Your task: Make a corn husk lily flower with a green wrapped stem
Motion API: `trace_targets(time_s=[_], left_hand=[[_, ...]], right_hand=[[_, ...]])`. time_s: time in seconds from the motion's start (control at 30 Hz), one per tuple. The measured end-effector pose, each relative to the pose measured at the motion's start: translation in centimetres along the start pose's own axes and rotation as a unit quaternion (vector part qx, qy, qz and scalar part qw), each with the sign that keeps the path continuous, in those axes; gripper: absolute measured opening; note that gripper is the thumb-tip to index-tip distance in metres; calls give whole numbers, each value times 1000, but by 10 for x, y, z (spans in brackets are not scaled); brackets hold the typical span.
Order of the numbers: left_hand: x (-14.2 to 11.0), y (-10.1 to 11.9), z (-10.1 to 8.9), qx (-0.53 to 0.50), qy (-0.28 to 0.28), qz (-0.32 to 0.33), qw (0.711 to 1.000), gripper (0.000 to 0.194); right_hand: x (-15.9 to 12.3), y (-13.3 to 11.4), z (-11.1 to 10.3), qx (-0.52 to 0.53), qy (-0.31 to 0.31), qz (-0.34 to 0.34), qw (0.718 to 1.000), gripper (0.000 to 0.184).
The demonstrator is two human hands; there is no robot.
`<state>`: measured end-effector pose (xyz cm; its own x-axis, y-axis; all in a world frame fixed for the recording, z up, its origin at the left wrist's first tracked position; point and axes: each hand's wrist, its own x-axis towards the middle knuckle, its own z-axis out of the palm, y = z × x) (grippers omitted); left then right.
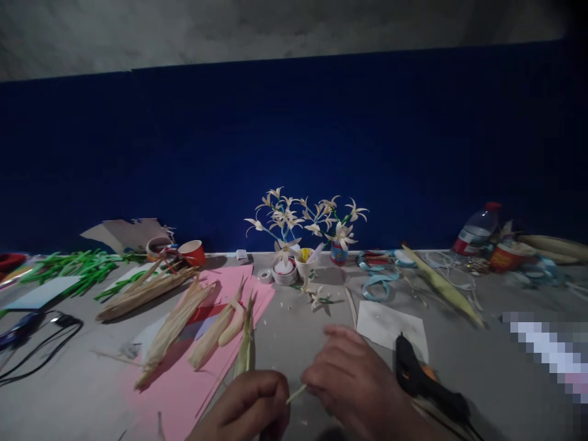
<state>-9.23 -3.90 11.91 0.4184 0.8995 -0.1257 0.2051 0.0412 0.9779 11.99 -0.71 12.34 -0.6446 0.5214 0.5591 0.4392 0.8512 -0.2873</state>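
My left hand (252, 404) is closed at the lower middle, thumb and forefinger pinched together. Close by on the right, my right hand (353, 380) is closed as well, its fingertips pinching. A thin pale strip (296, 393) spans the small gap between the hands, one end in each pinch; its material is hard to tell. Just beyond my left hand lies a greenish corn husk (247, 343). To the right of my right hand rests a black hot glue gun (425, 380). White lily-like flowers (287, 217) stand in small containers at the back.
Dried corn husks (177, 331) lie on pink paper (160, 404) at the left, near green fuzzy stems (76, 269). White paper (390, 324) is beyond the glue gun. Blue ribbon (379, 285), a plastic bottle (475, 231) and a red cup (508, 256) stand right of centre.
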Motion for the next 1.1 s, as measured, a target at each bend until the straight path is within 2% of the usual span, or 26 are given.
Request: trace_targets(time_s=[0.1,0.17,0.23,0.33,0.47,0.6,0.67,0.73,0.9,1.0,1.1], left_hand=[[6,4,4,112,49,81,989,22],[12,4,8,204,79,145,965,10],[17,2,12,272,97,192,938,6],[23,0,16,315,112,233,913,11],[27,1,17,346,101,282,889,14],[32,1,16,364,106,316,870,27],[33,-1,17,360,99,307,875,37],[34,-4,19,336,86,269,899,46],[32,-8,30,167,64,77,981,58],[31,-11,35,69,50,2,996,61],[32,-16,34,32,34,-9,999,63]], right_hand=[[-11,2,4,76,-33,91,992,20],[-15,1,2,117,-43,148,981,18],[-17,0,-2,146,-48,181,971,18],[-18,0,-12,182,-68,206,959,21],[-21,3,-22,188,-108,246,945,17],[-21,2,-25,142,-109,222,959,16],[-22,2,-25,99,-95,184,973,16],[-24,4,-24,48,-72,136,987,19],[-29,10,-20,-86,-37,24,995,36],[-29,12,-21,-129,-7,-20,991,35],[-28,11,-22,-129,31,-41,990,30]])
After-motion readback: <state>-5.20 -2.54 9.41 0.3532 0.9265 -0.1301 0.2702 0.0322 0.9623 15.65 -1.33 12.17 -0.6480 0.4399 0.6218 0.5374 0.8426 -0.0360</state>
